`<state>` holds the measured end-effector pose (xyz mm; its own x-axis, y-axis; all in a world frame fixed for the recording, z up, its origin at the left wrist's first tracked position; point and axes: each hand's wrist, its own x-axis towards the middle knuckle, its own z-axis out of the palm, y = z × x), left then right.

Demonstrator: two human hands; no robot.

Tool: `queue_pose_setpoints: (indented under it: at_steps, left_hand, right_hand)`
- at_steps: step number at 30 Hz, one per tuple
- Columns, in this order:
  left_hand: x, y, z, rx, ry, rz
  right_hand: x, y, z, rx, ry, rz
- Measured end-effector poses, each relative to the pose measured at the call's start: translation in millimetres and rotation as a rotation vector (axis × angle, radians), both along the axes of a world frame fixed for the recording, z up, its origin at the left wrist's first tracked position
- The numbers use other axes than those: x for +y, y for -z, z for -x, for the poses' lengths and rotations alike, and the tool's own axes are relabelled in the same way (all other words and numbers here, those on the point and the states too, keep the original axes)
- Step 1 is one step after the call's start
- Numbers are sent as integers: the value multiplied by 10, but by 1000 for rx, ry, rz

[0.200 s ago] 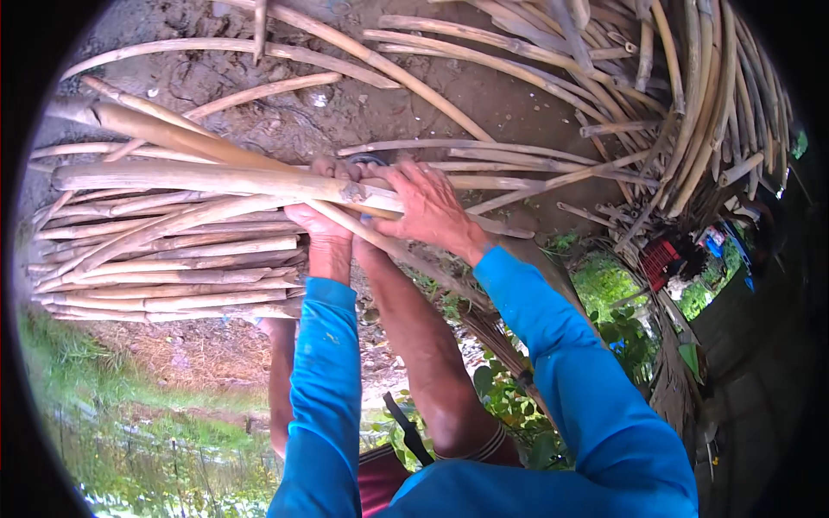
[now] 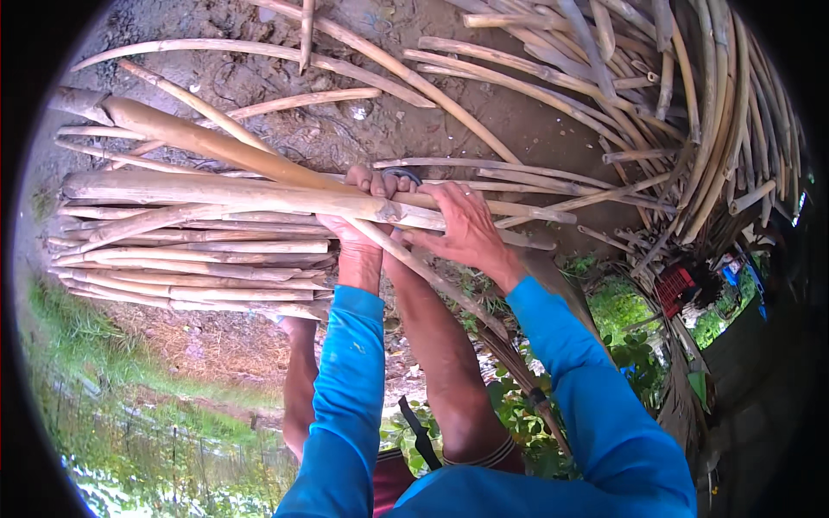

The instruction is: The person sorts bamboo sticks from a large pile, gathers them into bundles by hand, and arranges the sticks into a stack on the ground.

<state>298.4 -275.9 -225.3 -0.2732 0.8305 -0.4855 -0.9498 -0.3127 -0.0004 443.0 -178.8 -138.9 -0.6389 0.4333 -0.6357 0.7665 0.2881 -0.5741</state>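
Observation:
A thick pale wooden pole (image 2: 233, 192) lies crosswise in front of me, on top of a yellower pole (image 2: 186, 138) that slants up to the left. My left hand (image 2: 352, 231) is closed around the thick pole from below, its fingers mostly hidden behind the wood. With bent fingers, my right hand (image 2: 465, 223) grips around the right ends of the poles. A thinner pole (image 2: 423, 272) runs down and right between my forearms. Behind the poles, toes of a foot (image 2: 373, 181) show beside a dark sandal strap.
A neat stack of pale poles (image 2: 199, 276) lies on the left. Loose curved poles (image 2: 259, 52) are spread over muddy ground (image 2: 345, 129). At the upper right is a large heap of poles (image 2: 708, 104), with a red crate (image 2: 675, 289) below it. Grass (image 2: 129, 363) grows at the lower left.
The whole scene has shifted to the right and slightly down in view. Both hands keep their places on the poles.

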Motion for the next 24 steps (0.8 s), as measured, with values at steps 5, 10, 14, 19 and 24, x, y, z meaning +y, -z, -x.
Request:
queue_pose_setpoints:
  at_steps: [5,10,14,19,24]
  left_hand:
    - [9,-96,243,13,27,0]
    - [-245,-91,490,-9,-31,-56]
    - [-516,-146,705,-14,-69,-22]
    - [-840,-551,863,-94,-44,247]
    - [-1203,-1133,1090,-64,-160,278]
  right_hand:
    - [-29,-116,78,65,-32,78]
    - [-223,-240,372,57,-116,114]
    - [-478,-295,599,57,-138,-15]
    - [-496,-485,901,-69,-140,209]
    - [-729,-692,1133,92,-254,120]
